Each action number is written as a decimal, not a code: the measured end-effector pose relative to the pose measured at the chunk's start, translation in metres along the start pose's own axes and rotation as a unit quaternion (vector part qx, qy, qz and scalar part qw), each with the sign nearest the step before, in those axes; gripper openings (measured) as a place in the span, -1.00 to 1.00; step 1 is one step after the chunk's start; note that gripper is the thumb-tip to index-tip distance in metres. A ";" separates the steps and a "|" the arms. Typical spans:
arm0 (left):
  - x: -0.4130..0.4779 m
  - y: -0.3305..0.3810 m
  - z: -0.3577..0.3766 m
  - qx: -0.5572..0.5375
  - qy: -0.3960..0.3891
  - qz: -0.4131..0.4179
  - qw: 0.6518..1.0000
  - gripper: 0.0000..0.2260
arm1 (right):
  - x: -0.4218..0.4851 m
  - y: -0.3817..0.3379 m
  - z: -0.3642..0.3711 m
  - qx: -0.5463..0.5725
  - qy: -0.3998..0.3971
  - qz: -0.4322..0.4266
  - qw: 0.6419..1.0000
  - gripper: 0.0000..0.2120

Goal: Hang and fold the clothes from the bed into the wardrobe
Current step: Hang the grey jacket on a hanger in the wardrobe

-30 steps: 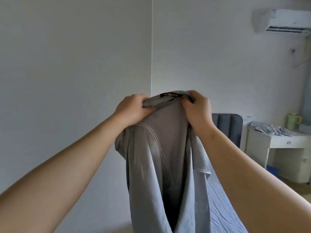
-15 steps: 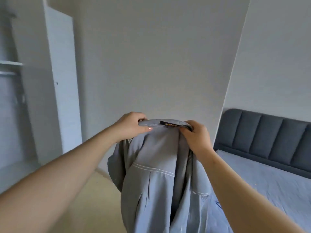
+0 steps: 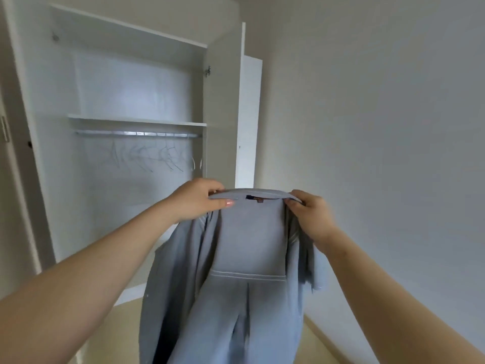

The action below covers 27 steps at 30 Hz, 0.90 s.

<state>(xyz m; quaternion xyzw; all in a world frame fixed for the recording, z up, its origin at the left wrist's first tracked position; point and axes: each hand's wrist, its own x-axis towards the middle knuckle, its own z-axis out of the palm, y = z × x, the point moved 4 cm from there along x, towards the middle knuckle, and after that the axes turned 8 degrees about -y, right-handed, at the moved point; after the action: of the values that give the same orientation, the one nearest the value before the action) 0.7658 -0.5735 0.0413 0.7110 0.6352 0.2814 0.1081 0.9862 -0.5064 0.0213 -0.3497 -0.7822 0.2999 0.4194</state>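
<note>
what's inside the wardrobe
A shelf, and under it a rail with bare wire hangers. The lower part is hidden behind the grey shirt and the left hand gripping its collar.

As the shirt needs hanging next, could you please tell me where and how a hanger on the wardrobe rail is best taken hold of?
Probably at the neck under the hook of a hanger, reaching in from the open front and lifting up off the rail: the thin frames hang close together. Free the left hand first; it and the right hand pinch the shirt collar.
</note>
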 end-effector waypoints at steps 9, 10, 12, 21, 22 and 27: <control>0.012 -0.162 -0.084 -0.003 0.021 -0.045 0.999 -0.82 | 0.109 -0.030 0.144 0.102 -0.117 -0.043 0.987 -0.89; 0.014 -0.174 -0.089 0.017 0.020 -0.041 0.999 -0.84 | 0.120 -0.029 0.157 0.102 -0.113 -0.042 0.987 -0.87; 0.019 -0.200 -0.096 0.090 0.017 -0.055 0.994 -0.95 | 0.142 -0.025 0.186 0.090 -0.107 -0.044 0.989 -0.83; 0.042 -0.293 -0.113 0.282 0.099 -0.164 0.940 -0.77 | 0.232 -0.002 0.290 0.088 -0.104 -0.050 0.989 -0.86; 0.048 -0.304 -0.115 0.258 0.106 -0.171 0.945 -0.76 | 0.245 0.003 0.300 0.083 -0.109 -0.054 0.989 -0.86; 0.089 -0.353 -0.131 0.225 0.201 -0.174 0.937 -0.77 | 0.319 0.038 0.340 0.043 -0.116 -0.058 0.991 -0.89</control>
<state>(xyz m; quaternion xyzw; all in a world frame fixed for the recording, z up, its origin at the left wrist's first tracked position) 0.4010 -0.4543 -0.0087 0.5241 0.8040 0.2450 -0.1378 0.5741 -0.2899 -0.0250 -0.2487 -0.8308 0.3467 0.3574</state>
